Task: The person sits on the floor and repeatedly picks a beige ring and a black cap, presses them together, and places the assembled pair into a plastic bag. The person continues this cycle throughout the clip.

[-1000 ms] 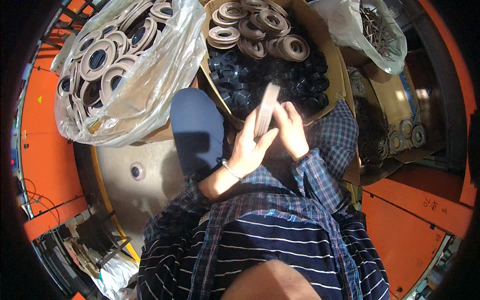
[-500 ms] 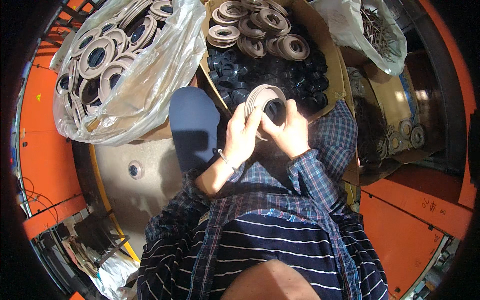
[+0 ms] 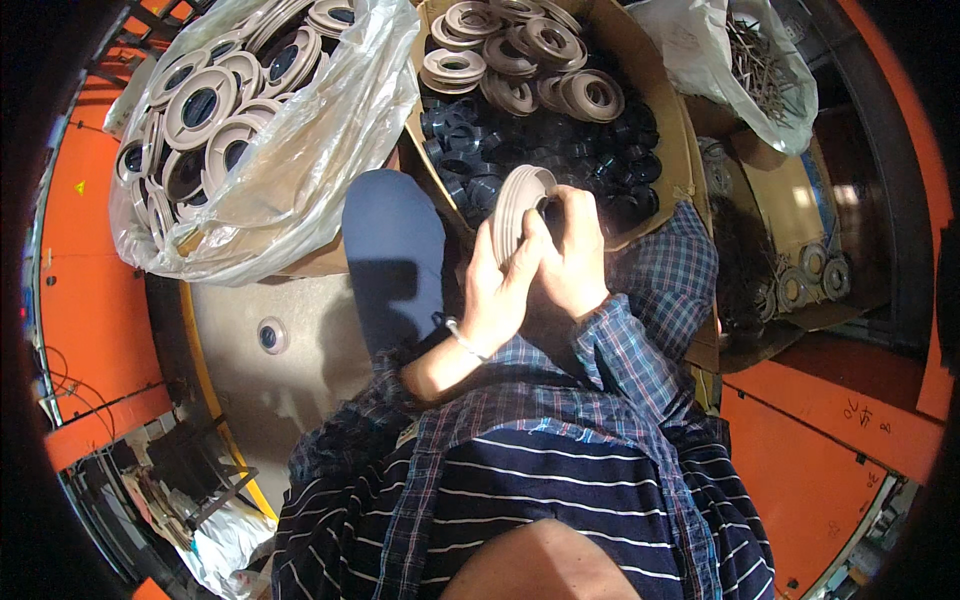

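Note:
Above my lap, a beige flanged plastic ring (image 3: 514, 208) with ridged edges is tilted nearly on its side; it may be more than one ring stacked together. My left hand (image 3: 503, 280) grips it from the left and below. My right hand (image 3: 575, 255) is closed at its right face, with fingers at the central opening. A dark insert shows only slightly there, mostly covered by the fingers. Just beyond my hands is a cardboard box (image 3: 688, 150) of small black rings (image 3: 500, 140), with beige rings (image 3: 595, 95) piled on top at the far side.
At the left stands a clear plastic bag (image 3: 350, 150) full of beige rings with black centres. One similar ring (image 3: 272, 335) lies on the floor. A white bag (image 3: 690, 50) of thin brown pieces is far right, above a carton with metal rings (image 3: 835, 278). Orange panels (image 3: 95, 320) flank me.
The beige ring has turned further onto its side, hiding most of the black insert. My right hand has curled in closer over the opening, and the left has shifted slightly right.

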The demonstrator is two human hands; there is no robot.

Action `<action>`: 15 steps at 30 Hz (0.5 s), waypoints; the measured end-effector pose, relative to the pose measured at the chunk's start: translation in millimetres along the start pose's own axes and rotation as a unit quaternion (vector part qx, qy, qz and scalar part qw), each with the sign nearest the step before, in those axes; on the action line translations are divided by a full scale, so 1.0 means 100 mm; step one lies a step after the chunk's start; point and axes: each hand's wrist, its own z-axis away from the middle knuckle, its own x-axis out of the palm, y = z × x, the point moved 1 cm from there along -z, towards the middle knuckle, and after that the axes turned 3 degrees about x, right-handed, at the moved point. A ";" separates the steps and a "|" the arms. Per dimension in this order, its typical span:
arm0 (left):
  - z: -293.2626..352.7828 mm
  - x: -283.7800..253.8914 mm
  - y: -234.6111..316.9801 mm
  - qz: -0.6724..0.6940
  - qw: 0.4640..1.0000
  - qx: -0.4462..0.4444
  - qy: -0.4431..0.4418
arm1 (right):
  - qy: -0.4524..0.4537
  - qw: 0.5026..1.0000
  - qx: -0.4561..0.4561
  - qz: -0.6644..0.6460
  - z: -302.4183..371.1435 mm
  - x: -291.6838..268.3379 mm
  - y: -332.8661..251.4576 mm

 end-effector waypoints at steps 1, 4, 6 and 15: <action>0.02 0.03 -0.02 -0.020 0.999 -0.045 0.022 | -0.003 1.000 -0.011 0.018 0.00 0.01 0.00; 0.01 0.03 -0.09 -0.036 0.997 -0.038 0.053 | -0.012 0.997 -0.045 0.057 -0.01 0.02 0.02; -0.02 0.02 -0.14 -0.008 0.997 -0.046 0.069 | -0.023 0.996 -0.056 0.062 -0.02 0.01 0.04; -0.14 -0.02 -0.19 0.023 0.990 -0.124 0.061 | -0.077 0.991 -0.092 0.056 -0.10 -0.03 0.13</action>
